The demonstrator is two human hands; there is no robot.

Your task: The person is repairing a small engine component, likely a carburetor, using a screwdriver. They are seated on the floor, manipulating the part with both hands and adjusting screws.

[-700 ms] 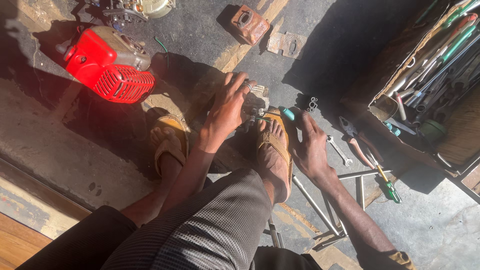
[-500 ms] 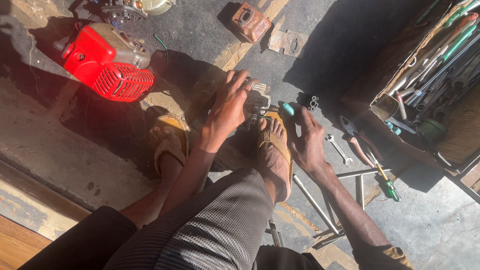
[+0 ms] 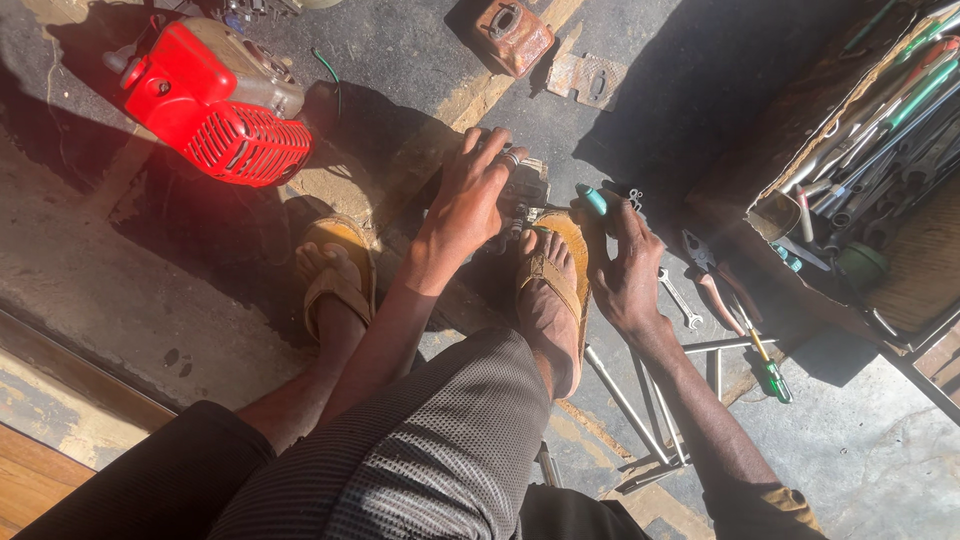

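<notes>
My left hand (image 3: 475, 195) rests on top of a small grey metal engine part (image 3: 525, 190) on the concrete floor, fingers spread over it and holding it down. My right hand (image 3: 622, 262) grips a tool with a teal handle (image 3: 594, 200), its tip pointing toward the part. My right foot in a tan sandal (image 3: 552, 290) sits right against the part, between the two hands. My left foot in a matching sandal (image 3: 335, 275) is set further left.
A red and grey engine cover (image 3: 215, 100) lies at upper left. A rusty metal part (image 3: 512, 35) and a flat plate (image 3: 588, 78) lie at the top. Wrenches (image 3: 680, 298), pliers (image 3: 710, 270) and a green screwdriver (image 3: 770, 368) lie right; a box of tools (image 3: 870, 170) stands far right.
My left hand has settled a little more over the metal part and my right hand has shifted slightly with the teal-handled tool. The camera view has drifted a little.
</notes>
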